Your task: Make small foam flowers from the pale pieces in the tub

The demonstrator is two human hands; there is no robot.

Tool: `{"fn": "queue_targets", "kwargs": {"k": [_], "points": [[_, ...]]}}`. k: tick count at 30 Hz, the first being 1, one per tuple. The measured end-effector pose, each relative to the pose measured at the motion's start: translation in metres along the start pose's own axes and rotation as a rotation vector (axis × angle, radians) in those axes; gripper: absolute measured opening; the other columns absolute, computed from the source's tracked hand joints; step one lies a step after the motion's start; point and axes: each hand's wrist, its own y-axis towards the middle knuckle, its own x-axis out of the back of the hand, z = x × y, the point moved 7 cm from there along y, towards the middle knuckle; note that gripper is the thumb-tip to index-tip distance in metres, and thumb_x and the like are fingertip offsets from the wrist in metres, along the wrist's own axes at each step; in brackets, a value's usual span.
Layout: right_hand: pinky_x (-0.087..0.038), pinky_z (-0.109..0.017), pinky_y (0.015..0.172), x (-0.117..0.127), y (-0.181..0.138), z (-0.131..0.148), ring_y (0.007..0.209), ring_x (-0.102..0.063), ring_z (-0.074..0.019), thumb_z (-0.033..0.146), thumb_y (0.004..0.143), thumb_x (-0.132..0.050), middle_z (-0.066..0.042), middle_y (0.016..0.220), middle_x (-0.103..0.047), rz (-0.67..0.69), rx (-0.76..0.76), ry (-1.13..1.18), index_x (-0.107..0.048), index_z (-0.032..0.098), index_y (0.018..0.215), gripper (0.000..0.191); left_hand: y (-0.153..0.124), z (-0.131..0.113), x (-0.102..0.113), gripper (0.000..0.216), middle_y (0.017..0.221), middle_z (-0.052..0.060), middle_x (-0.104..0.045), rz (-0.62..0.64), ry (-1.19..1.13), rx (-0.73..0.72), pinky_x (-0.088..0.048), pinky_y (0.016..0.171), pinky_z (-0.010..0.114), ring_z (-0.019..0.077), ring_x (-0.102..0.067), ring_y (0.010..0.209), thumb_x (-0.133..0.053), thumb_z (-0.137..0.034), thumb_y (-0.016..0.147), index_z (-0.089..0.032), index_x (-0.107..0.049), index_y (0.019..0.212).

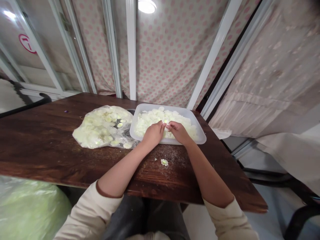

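Observation:
Both of my hands reach over the near rim of a clear plastic tray (201, 137) heaped with small white-yellow cloth flowers (152, 117). My left hand (153, 133) and my right hand (178, 131) meet fingertip to fingertip, pinching one small flower (165, 122) between them above the heap. A single loose flower (164, 162) lies on the dark wooden table (45, 146) just in front of the tray, between my forearms.
A clear plastic bag (103, 128) full of the same pale flowers lies left of the tray. A big green-white bag (30, 206) sits below the table's near-left edge. Curtained windows stand behind; dark chair legs (300, 213) are at the lower right.

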Motion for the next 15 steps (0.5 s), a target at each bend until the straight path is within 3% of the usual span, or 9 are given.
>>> {"fn": "queue_targets", "kwargs": {"k": [8,15], "points": [[-0.026,-0.025,0.052,0.0025,-0.0019,-0.0003,0.054,-0.03,-0.0107,0.048,0.081,-0.042,0.004,0.053,-0.026,-0.054,-0.065,-0.041,-0.03,0.02,0.054,0.041,0.0016,0.0016,0.0005,0.036,0.069,0.008,-0.059,-0.027,-0.028,-0.004,-0.036,0.057,0.027,0.018,-0.055,0.064,-0.023,-0.036,0.092,-0.015,-0.052,0.084],[-0.032,-0.026,0.061,0.0015,0.0003,0.0049,0.063,-0.04,-0.0124,0.041,0.082,-0.044,0.001,0.064,-0.041,-0.043,0.037,-0.054,-0.044,0.018,0.062,0.03,0.001,0.0003,0.0007,0.034,0.067,0.007,-0.058,-0.02,-0.033,-0.004,-0.034,0.056,0.027,0.0187,-0.054,0.062,-0.026,-0.034,0.091,-0.015,-0.052,0.084]]}}
